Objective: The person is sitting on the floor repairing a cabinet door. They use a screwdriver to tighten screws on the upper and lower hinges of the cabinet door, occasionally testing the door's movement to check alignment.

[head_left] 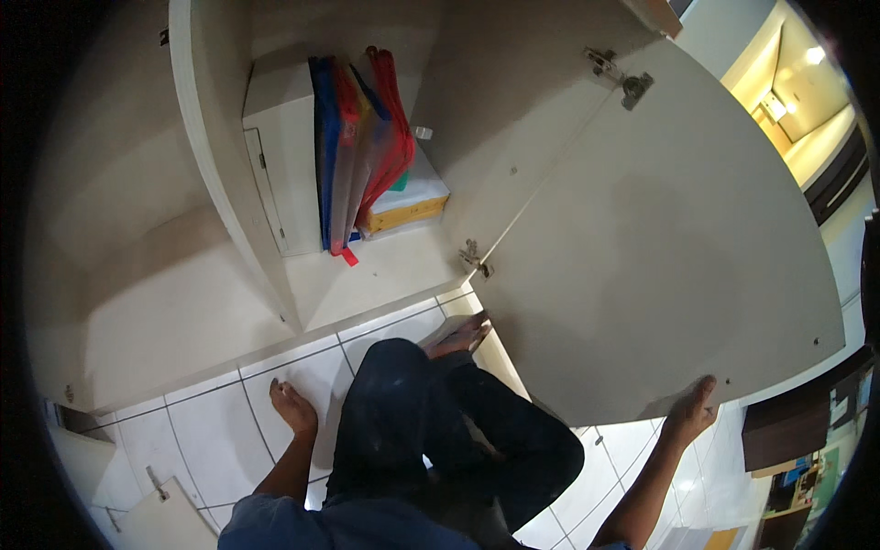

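Note:
My right hand [692, 412] grips the lower edge of the open white cabinet door [660, 238], which has two metal hinges. My left hand [293, 403] is low over the tiled floor [202, 431], left of my bent knees, fingers loosely bent and holding nothing. Ahead is the cabinet [371, 270]: its right compartment holds upright plastic folders [348, 147] in blue, red and clear, beside a pale box-like block [280, 174] and on or against a white-and-yellow stack [403, 211]. The left compartment [156, 302] shows a bare shelf.
A loose-looking white panel with hinges [147, 522] lies at lower left. Dark brown furniture [775, 431] with assorted items stands at lower right. A lit hallway [784, 92] shows beyond the door at upper right. My legs [431, 431] occupy the floor before the cabinet.

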A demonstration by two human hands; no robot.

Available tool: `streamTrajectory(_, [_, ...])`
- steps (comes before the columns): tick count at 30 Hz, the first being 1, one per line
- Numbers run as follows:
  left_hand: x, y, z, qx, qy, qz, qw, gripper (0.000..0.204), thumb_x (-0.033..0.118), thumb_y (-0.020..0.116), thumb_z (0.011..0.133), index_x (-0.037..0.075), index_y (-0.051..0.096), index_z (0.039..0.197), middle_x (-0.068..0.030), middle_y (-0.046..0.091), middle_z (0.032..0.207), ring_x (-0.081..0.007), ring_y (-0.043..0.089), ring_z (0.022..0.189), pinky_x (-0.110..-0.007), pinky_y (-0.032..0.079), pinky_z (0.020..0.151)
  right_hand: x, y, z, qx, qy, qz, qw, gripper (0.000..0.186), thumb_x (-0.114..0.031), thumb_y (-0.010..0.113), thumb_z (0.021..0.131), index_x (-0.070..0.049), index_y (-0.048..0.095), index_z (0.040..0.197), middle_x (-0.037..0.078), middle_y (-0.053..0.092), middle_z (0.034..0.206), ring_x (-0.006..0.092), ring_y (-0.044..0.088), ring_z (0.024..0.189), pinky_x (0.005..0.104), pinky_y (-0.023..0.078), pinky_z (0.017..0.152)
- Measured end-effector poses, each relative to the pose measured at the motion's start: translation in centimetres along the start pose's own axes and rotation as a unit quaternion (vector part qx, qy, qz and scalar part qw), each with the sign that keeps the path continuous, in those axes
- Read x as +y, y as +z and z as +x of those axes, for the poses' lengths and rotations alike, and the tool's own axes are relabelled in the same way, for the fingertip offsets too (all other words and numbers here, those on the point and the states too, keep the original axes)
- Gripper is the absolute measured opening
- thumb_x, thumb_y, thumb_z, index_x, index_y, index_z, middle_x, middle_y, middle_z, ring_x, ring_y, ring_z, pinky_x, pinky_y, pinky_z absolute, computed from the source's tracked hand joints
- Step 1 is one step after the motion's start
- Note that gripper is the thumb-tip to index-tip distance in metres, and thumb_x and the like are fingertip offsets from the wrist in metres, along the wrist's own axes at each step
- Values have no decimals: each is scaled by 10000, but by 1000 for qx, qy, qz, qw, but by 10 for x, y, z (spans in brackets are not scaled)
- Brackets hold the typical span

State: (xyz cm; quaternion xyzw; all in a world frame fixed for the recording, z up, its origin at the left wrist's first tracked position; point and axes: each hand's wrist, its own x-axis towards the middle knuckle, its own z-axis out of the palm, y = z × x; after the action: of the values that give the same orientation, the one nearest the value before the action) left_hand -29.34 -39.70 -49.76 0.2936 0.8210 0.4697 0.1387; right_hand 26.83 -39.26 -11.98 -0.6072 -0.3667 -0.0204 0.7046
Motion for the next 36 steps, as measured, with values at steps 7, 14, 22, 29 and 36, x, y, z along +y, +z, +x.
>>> streamTrajectory(7, [222, 68, -14, -185, 122, -300, 928, 291, 257, 412, 1055, 3, 552, 1079, -113, 615, 1007, -236, 594, 974, -352, 444, 939, -4, -13, -2, -1, 37, -31, 999, 542, -426, 714, 902, 54, 565, 1105, 55, 572, 934, 166, 513, 841, 325, 438, 762])
streamTrajectory(14, [470, 121, 41, -482, -135, -663, 557, 222, 188, 546, 995, -19, 541, 1075, -135, 615, 1055, -240, 639, 979, -373, 547, 919, 24, -35, 5, 32, 8, -31, 999, 547, -413, 699, 917, 66, 554, 1137, 83, 591, 989, 182, 529, 864, 333, 449, 780])
streamTrajectory(22, [588, 197, 84, -494, -243, -657, 516, 155, 151, 509, 944, 10, 566, 970, -65, 529, 838, -212, 563, 739, -388, 555, 738, 9, -23, -3, 30, -8, -22, 999, 654, -463, 736, 871, 87, 542, 1166, 82, 599, 1002, 183, 542, 870, 330, 452, 792])
streamTrajectory(29, [671, 142, 55, -474, -11, -576, 666, 270, 306, 564, 952, 49, 639, 985, -31, 549, 780, -171, 493, 635, -357, 466, 542, 13, -30, -2, 22, 7, -42, 999, 678, -498, 741, 855, 93, 519, 1102, 97, 561, 940, 192, 530, 850, 339, 442, 754])
streamTrajectory(36, [690, 176, 66, -498, 103, -619, 599, 228, 313, 620, 968, 98, 678, 1024, 0, 576, 813, -140, 502, 655, -337, 485, 547, 23, -27, -1, 35, 36, -18, 999, 637, -430, 754, 862, 101, 512, 1117, 147, 587, 973, 223, 576, 890, 355, 473, 789])
